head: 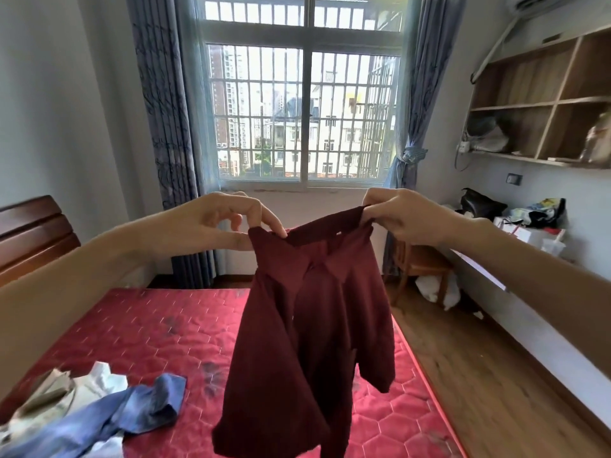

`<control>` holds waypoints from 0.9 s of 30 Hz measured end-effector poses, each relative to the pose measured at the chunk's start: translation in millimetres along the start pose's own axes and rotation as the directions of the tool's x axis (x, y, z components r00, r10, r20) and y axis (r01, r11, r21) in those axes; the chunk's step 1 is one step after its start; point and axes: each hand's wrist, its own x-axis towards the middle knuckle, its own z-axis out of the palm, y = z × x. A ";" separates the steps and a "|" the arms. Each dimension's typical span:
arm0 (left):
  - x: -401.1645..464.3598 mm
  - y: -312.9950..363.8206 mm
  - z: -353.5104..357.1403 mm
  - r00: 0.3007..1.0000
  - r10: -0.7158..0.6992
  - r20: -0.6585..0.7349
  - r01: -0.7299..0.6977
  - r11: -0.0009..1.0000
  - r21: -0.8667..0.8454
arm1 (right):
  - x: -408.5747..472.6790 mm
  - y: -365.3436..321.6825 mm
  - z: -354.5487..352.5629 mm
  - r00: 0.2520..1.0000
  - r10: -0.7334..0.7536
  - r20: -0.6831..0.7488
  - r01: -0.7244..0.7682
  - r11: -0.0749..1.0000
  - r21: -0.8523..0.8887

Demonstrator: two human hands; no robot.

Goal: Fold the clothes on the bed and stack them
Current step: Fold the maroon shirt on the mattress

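Above bed (pixel 158 328), hands pinch maroon shirt (pixel 307 325).

Garment (pixel 307 325) hangs above bed (pixel 165 342), left hand (pixel 221 223) and right hand (pixel 403 216) at its top corners. Clothes pile (pixel 89 408) on bed, left of it. Window (pixel 304 107) behind.

— What colour is the garment (pixel 307 325)?
— Dark maroon, plain. The mattress (pixel 158 332) under it is red with a quilted hexagon pattern.
— And the heap?
— Blue cloth (pixel 132 408) over white and beige pieces (pixel 66 391).
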 end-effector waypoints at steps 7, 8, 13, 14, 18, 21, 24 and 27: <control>6.4 -10.0 -12.6 0.992 0.119 0.035 -0.111 0.727 0.678 | -15.0 4.1 -3.6 0.999 0.034 0.041 -0.031 0.998 -0.062; 7.4 -11.7 -12.1 0.989 0.145 0.026 -0.117 0.667 0.736 | -15.0 1.6 -1.9 0.998 0.039 0.055 -0.037 0.998 -0.047; 14.7 -24.6 -4.1 0.974 0.215 -0.074 -0.026 0.430 0.903 | -8.3 0.1 5.9 0.996 0.081 0.020 -0.082 0.995 0.059; 17.1 -24.7 -2.0 0.973 0.211 -0.097 0.004 0.403 0.915 | -6.2 1.9 7.0 0.996 0.094 -0.001 -0.094 0.993 0.071; 24.7 -26.0 0.4 0.966 0.251 -0.063 -0.013 0.290 0.957 | -0.9 9.3 8.4 0.981 0.168 -0.097 -0.159 0.983 0.090; 23.9 -36.0 2.6 0.973 0.203 -0.110 0.039 0.327 0.944 | 0.7 14.6 9.2 0.955 0.264 -0.136 -0.242 0.958 0.157; 22.0 -47.0 6.6 0.962 0.004 -0.273 0.205 0.648 0.733 | 2.4 15.1 15.3 0.922 0.352 -0.160 -0.312 0.922 0.229; 25.1 -59.5 15.0 0.840 -0.132 -0.526 0.393 0.817 0.422 | 6.2 13.3 25.4 0.855 0.488 -0.176 -0.404 0.839 0.365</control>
